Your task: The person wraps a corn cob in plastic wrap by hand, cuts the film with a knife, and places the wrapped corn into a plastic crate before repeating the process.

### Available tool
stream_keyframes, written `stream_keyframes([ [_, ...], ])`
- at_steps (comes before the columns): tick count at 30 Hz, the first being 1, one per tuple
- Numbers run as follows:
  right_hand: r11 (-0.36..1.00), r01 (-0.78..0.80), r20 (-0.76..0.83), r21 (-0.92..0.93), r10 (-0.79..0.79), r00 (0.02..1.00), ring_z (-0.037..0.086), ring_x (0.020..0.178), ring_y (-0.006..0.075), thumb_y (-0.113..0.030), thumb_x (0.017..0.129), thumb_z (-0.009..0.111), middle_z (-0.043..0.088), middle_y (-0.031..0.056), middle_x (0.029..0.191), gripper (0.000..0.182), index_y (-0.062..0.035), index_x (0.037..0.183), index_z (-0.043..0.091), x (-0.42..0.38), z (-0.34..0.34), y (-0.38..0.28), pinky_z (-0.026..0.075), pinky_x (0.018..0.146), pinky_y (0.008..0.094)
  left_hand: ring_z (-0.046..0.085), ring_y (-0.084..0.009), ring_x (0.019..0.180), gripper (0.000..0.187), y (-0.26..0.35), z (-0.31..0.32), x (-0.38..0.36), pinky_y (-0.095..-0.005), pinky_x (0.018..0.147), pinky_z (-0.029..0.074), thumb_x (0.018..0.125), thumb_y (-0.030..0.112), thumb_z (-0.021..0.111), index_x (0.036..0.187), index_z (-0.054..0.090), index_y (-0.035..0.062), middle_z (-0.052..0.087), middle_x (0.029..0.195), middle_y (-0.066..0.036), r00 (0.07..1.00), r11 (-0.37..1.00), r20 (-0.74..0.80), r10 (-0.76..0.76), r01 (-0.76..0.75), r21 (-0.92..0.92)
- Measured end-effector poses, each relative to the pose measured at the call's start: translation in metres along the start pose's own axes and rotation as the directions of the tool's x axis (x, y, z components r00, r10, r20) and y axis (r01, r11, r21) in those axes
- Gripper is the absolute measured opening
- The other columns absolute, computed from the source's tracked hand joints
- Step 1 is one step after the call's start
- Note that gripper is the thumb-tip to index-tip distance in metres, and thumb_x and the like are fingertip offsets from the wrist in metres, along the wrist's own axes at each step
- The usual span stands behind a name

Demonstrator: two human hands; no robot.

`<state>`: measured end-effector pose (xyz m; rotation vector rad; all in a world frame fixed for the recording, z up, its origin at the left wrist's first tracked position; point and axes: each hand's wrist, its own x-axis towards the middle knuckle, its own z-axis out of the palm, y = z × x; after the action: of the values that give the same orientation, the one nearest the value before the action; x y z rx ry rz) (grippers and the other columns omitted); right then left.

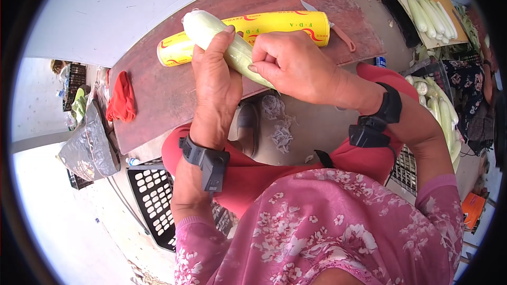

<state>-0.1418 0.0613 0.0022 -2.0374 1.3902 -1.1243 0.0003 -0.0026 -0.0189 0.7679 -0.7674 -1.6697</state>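
Observation:
A pale green, long vegetable (208, 27) with shiny clear film on it is held slantwise above the table's front edge. My left hand (217, 71) wraps round its middle, thumb on top. Close to its lower end is my right hand (293, 63), fingers curled in and the thumb tip against the vegetable; whether film is pinched in it is too small to tell. Behind both hands a yellow roll (301, 25) with red and green print lies across the reddish table (153, 89).
A knife (342, 37) with a pink handle lies right of the roll. On the table's left is a red cloth (121, 97). Black crate (153, 200) at lower left; pale vegetables (433, 18) on a board and more in a bag (441, 108) at right, beside another person's arm.

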Motion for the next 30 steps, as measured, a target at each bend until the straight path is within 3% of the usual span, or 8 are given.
stream_keyframes([
  [6, 0.976, -0.161, 0.077, 0.15, 0.151, 0.986, 0.057, 0.059, 0.0105, -0.007, 0.084, 0.063, 0.059, 0.0052, 0.065, 0.009, -0.0006, 0.082, 0.056, 0.002, -0.001, 0.002, 0.046, 0.054, 0.0283, 0.055, -0.0238, 0.098, 0.035, 0.001, -0.001, 0.0, -0.0395, 0.091, 0.045, 0.084, 0.007, 0.062, 0.115, 0.046, -0.0005, 0.055, 0.103, -0.01, 1.0, 1.0, -0.007, -0.015, 0.015, -0.007],
  [12, 0.973, -0.19, 0.113, 0.131, 0.176, 0.978, 0.054, 0.062, 0.0073, -0.007, 0.086, 0.063, 0.058, 0.0027, 0.067, 0.009, -0.0011, 0.085, 0.057, 0.004, -0.011, 0.007, 0.046, 0.057, 0.0255, 0.054, -0.0233, 0.1, 0.036, 0.004, 0.0, 0.0, -0.0397, 0.093, 0.044, 0.084, 0.007, 0.062, 0.116, 0.046, 0.0001, 0.055, 0.104, -0.01, 0.998, 0.998, -0.029, -0.052, 0.052, -0.03],
  [15, 0.932, -0.222, 0.078, 0.286, 0.208, 0.975, 0.063, 0.067, 0.0249, -0.011, 0.081, 0.063, 0.063, 0.0138, 0.072, 0.012, -0.0007, 0.084, 0.058, 0.004, -0.006, 0.011, 0.049, 0.062, 0.0349, 0.055, -0.0219, 0.099, 0.033, 0.001, -0.001, 0.002, -0.0382, 0.092, 0.045, 0.085, 0.008, 0.061, 0.114, 0.048, 0.0003, 0.055, 0.104, -0.009, 0.999, 0.999, -0.006, -0.042, 0.042, -0.021],
  [18, 0.959, -0.175, 0.045, 0.222, 0.169, 0.985, 0.056, 0.062, 0.0088, -0.006, 0.085, 0.063, 0.059, 0.0036, 0.067, 0.009, -0.0006, 0.086, 0.056, 0.004, -0.005, 0.004, 0.047, 0.057, 0.0263, 0.055, -0.0205, 0.096, 0.029, -0.003, 0.002, -0.001, -0.0363, 0.09, 0.045, 0.085, 0.008, 0.061, 0.111, 0.05, 0.0005, 0.056, 0.102, -0.008, 1.0, 1.0, 0.023, -0.021, 0.02, 0.023],
  [24, 0.994, -0.078, 0.01, 0.075, 0.078, 0.997, 0.059, 0.061, 0.012, -0.006, 0.085, 0.062, 0.059, 0.0054, 0.065, 0.008, -0.001, 0.086, 0.056, 0.004, -0.001, 0.007, 0.048, 0.057, 0.028, 0.056, -0.0195, 0.094, 0.025, -0.003, 0.013, -0.007, -0.0343, 0.087, 0.046, 0.084, 0.007, 0.061, 0.107, 0.053, 0.0009, 0.058, 0.1, -0.007, 1.0, 0.994, 0.007, 0.022, -0.023, 0.111],
  [30, 0.979, -0.151, 0.059, 0.138, 0.144, 0.988, 0.058, 0.064, 0.0106, -0.009, 0.087, 0.061, 0.059, 0.005, 0.069, 0.01, -0.001, 0.085, 0.055, 0.005, -0.004, 0.01, 0.047, 0.058, 0.0276, 0.055, -0.0196, 0.095, 0.026, -0.004, 0.008, -0.004, -0.0347, 0.088, 0.045, 0.085, 0.009, 0.061, 0.108, 0.053, 0.0007, 0.057, 0.101, -0.007, 1.0, 0.996, 0.012, -0.001, 0.0, 0.085],
])
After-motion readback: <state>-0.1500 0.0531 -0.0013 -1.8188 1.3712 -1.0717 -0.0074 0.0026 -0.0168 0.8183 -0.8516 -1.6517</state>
